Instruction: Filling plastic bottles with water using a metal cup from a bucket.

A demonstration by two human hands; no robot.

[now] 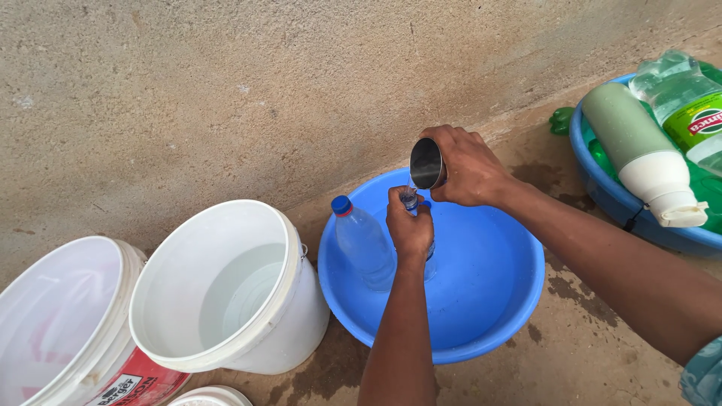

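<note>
Head view, looking down at your two hands over a concrete floor (pixel 587 353) beside a rough plastered wall (pixel 226 90).

Item 1: your left hand (pixel 410 225), fingers closed around the neck of a clear plastic bottle (pixel 429 259); you hold it upright inside the blue basin (pixel 496 301), and its open mouth sits just under the cup's rim.

Item 2: your right hand (pixel 470 165), wrapped around a small steel cup (pixel 426 162); you hold it tipped toward the bottle's mouth, and a thin stream of water runs from its rim.

Item 3: second clear plastic bottle (pixel 363 244), blue cap on, standing in the same basin just to the left of the one you hold, leaning slightly.

Item 4: white bucket (pixel 226 289), open, some water in the bottom, standing on the floor and touching the basin's left side.

Item 5: second white bucket (pixel 64 323), red label on its side, at the lower left, next to the first.

Item 6: second blue basin (pixel 602 188) at the upper right, well apart from your hands. It holds a pale green flask (pixel 639 150) with a white end, lying on its side, and a clear bottle with a green label (pixel 681 101) beside it.

Wet patches darken the floor around both basins.
</note>
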